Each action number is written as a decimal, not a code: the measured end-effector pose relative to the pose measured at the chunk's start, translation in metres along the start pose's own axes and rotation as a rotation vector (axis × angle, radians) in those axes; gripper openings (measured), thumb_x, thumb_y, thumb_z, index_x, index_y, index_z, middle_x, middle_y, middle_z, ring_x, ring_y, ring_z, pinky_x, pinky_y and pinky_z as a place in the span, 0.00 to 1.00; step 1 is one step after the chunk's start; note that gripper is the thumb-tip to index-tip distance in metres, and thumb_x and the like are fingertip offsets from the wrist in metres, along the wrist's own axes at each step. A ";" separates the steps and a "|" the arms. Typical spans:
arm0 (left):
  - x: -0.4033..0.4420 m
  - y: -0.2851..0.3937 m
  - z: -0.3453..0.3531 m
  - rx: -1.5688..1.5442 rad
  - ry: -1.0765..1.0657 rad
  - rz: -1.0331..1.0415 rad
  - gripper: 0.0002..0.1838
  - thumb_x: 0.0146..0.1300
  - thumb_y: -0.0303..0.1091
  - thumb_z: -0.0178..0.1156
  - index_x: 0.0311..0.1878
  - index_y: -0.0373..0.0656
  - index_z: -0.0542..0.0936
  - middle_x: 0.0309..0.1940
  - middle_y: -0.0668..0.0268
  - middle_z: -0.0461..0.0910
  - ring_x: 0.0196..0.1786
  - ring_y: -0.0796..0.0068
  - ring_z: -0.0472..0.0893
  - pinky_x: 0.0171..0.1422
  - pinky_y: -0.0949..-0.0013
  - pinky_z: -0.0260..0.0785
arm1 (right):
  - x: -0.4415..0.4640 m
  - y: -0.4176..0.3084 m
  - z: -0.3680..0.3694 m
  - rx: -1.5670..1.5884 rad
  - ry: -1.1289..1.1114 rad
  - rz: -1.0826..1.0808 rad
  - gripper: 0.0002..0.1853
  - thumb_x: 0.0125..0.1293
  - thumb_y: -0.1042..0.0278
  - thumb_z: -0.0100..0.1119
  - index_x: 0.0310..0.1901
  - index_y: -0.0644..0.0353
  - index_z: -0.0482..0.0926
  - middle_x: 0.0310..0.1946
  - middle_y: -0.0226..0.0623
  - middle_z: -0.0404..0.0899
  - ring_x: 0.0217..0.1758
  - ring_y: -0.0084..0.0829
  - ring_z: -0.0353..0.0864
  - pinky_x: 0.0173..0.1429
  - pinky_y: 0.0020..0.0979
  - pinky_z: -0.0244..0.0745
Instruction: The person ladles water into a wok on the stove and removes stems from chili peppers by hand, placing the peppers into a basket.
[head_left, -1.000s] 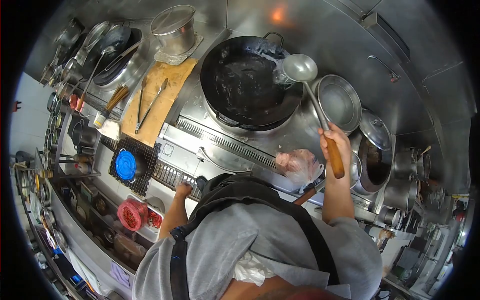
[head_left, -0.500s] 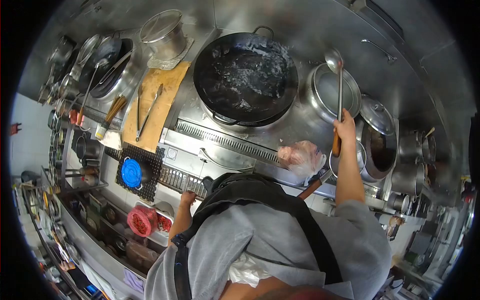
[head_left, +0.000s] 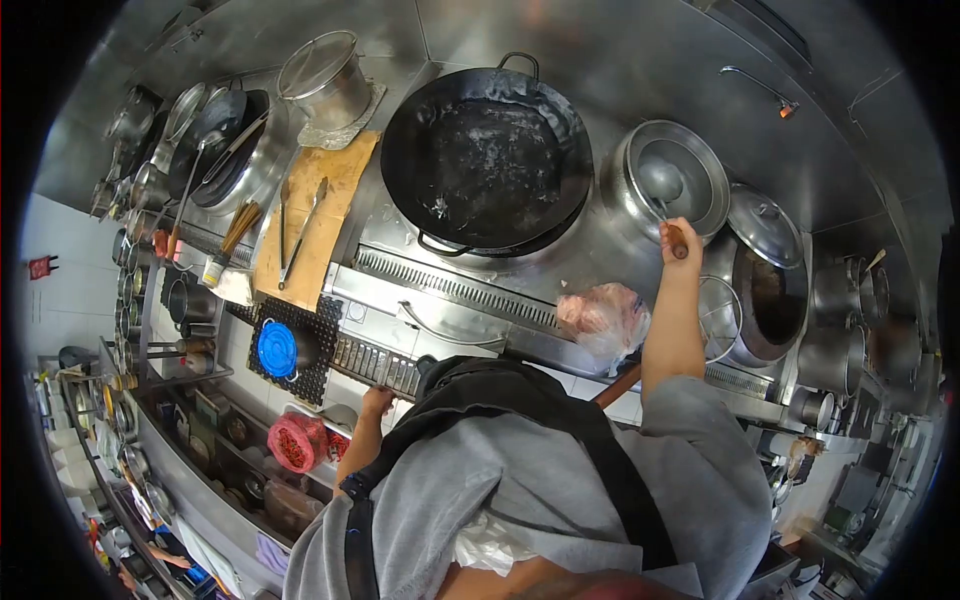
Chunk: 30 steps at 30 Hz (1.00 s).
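Head view: right hand [head_left: 680, 246] holds the ladle [head_left: 660, 180]

Captured in moderately bright light, with soft glare across the steel backsplash [head_left: 640, 60]; bowed by fisheye distortion, blackened at corners.

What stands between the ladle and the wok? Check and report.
Two rims, likely. The ladle, in the right hand, is in or just above the steel pot; that wall may need clearing, then the edge of the wok. Nothing visible stands on the counter between.
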<state>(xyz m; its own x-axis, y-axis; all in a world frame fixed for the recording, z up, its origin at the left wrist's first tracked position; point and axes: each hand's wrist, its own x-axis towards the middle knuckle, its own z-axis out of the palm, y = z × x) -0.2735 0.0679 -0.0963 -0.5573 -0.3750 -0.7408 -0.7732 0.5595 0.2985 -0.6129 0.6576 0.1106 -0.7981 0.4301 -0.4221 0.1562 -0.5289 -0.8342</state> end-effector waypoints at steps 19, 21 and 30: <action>0.074 -0.001 0.022 0.291 -0.045 0.192 0.19 0.51 0.46 0.57 0.39 0.43 0.83 0.41 0.50 0.82 0.49 0.51 0.80 0.56 0.55 0.71 | -0.156 -0.066 0.021 -0.050 -0.483 -0.106 0.20 0.57 0.71 0.51 0.48 0.78 0.67 0.36 0.46 0.73 0.23 0.21 0.70 0.21 0.15 0.65; 0.070 0.000 0.020 0.337 -0.030 0.276 0.19 0.51 0.45 0.55 0.39 0.42 0.83 0.41 0.50 0.82 0.49 0.50 0.80 0.57 0.55 0.70 | -0.163 -0.059 0.027 -0.028 -0.561 -0.062 0.23 0.56 0.72 0.50 0.52 0.80 0.66 0.38 0.48 0.72 0.23 0.21 0.70 0.19 0.16 0.64; 0.063 -0.052 0.049 0.072 -0.086 0.131 0.16 0.52 0.44 0.55 0.36 0.45 0.84 0.36 0.57 0.84 0.40 0.60 0.84 0.50 0.59 0.75 | -0.173 -0.028 0.060 -0.363 -0.639 0.029 0.26 0.58 0.75 0.51 0.59 0.73 0.65 0.37 0.42 0.75 0.22 0.23 0.73 0.21 0.22 0.70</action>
<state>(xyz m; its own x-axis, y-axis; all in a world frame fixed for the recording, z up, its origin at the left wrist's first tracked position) -0.2537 0.0512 -0.1875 -0.6217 -0.2322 -0.7481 -0.6703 0.6518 0.3547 -0.5137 0.5544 0.2283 -0.9570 -0.1496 -0.2484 0.2763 -0.2104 -0.9377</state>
